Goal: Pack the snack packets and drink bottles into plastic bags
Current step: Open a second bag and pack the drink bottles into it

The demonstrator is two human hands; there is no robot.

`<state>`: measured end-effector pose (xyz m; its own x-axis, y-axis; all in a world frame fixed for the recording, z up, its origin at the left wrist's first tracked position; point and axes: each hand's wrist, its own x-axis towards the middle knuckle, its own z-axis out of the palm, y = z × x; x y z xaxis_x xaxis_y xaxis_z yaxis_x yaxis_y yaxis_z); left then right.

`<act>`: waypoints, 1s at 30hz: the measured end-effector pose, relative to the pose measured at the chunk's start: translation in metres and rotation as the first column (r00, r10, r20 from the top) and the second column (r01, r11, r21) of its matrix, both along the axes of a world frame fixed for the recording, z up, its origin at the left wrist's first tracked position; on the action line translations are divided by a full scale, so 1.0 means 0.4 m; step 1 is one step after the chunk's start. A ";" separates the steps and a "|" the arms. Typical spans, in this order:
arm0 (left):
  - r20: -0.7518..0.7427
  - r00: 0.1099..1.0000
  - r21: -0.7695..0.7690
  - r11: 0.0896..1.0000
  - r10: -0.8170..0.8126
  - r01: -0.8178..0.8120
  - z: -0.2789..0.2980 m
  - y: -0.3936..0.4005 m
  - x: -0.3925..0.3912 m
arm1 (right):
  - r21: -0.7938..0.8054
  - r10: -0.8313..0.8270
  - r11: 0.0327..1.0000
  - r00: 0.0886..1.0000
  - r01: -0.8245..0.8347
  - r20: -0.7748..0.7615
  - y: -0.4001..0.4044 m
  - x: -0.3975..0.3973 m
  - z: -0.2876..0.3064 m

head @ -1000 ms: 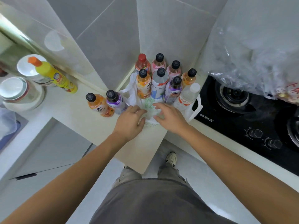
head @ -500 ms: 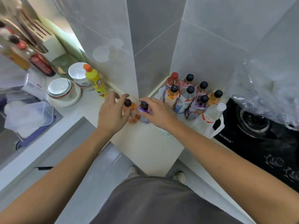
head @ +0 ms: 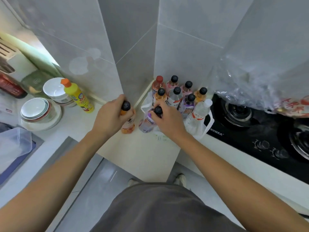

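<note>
My left hand (head: 110, 118) grips an orange drink bottle (head: 128, 126) with a black cap, upright on the counter. Beside it my right hand (head: 168, 119) holds the neck of a purple drink bottle (head: 147, 121), at the mouth of a white plastic bag (head: 203, 129). Inside that bag, in the corner of the wall, stand several drink bottles (head: 175, 97) with black, red and white caps. A clear plastic bag (head: 260, 84) with red snack packets hangs over the stove at the right.
A black gas stove (head: 250, 124) lies to the right. On the left counter stand a yellow detergent bottle (head: 77, 96), stacked white bowls (head: 36, 109) and a clear tub (head: 15, 144). The counter's front edge is close below my hands.
Both hands left the white bag, moved left to the two loose bottles and took hold of them. The bottles now stand closer to the bag. The camera tilted up.
</note>
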<state>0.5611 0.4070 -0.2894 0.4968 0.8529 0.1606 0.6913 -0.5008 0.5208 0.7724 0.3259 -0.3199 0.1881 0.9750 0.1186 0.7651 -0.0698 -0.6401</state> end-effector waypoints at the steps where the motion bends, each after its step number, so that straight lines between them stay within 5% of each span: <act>1: 0.009 1.000 0.008 1.000 -0.023 0.023 0.019 0.002 0.025 | 0.014 -0.039 0.999 0.999 0.040 -0.014 -0.014 0.026 0.014; 15: 0.273 0.960 -0.066 0.994 -0.066 0.088 0.087 -0.021 0.351 | 0.069 -0.258 0.964 0.966 0.257 0.014 -0.109 0.312 0.126; 30: 0.042 0.992 -0.251 0.959 -0.122 0.129 -0.117 -0.050 0.448 | -0.060 -0.089 0.994 0.993 0.094 0.078 -0.097 0.338 -0.045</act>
<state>0.7402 0.3872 -0.3361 0.6010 0.7983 -0.0383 0.6163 -0.4324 0.6582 0.9077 0.2873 -0.3381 0.2699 0.9600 0.0745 0.7996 -0.1804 -0.5728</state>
